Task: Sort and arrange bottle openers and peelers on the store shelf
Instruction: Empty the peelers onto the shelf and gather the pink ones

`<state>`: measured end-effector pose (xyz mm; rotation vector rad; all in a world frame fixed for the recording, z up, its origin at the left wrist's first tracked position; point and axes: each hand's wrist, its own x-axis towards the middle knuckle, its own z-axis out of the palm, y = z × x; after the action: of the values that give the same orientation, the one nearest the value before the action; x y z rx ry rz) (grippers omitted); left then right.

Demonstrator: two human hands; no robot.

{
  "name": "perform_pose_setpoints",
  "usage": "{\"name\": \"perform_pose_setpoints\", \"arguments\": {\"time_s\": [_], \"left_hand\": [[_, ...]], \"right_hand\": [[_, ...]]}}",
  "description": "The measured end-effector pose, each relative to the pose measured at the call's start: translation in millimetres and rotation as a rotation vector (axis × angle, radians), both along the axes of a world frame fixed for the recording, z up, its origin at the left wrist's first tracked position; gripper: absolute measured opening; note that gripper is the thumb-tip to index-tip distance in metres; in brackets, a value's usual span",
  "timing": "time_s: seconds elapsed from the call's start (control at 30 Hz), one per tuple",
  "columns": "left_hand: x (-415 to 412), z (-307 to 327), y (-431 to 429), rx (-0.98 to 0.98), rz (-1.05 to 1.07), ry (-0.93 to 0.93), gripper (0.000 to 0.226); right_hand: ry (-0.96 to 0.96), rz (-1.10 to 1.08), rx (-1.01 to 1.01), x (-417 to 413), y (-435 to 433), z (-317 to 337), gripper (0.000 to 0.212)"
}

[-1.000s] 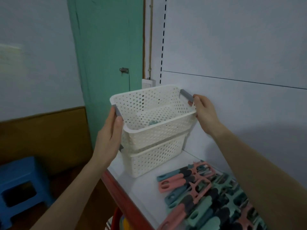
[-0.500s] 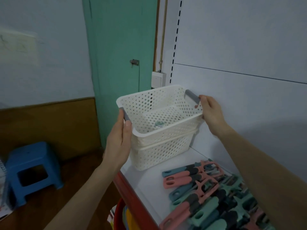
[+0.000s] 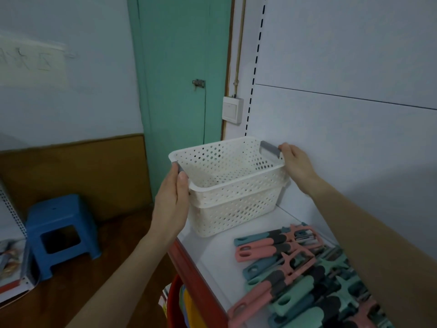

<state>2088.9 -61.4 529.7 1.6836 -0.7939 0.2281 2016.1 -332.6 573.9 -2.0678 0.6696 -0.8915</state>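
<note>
Two-handed hold on the top basket — left grip wrapped round one grey handle, right grip clasping the other, so it rides level. It sits nested in a second basket at the shelf's left end. Peelers lie jumbled just right, unsorted; which are openers I cannot tell — parting the baskets likely gives each kind a bin.
</note>
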Motion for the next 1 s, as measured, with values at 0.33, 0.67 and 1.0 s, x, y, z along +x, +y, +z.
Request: {"name": "perform_pose_setpoints", "arguments": {"time_s": [0.33, 0.67, 1.0], "left_hand": [[-4, -8, 16, 0.24, 0.151, -0.217, 0.062], [-67, -34, -11, 0.112, -0.22, -0.737, 0.027], [-106, -36, -17, 0.611, -0.554, -0.394, 0.07]], "right_hand": [[0.13, -0.046, -0.365, -16, 13, -3, 0.03], [0.363, -0.083, -0.339, -106, 50, -12, 0.027], [0.427, -0.191, -0.345, -211, 110, -28, 0.021]]}}
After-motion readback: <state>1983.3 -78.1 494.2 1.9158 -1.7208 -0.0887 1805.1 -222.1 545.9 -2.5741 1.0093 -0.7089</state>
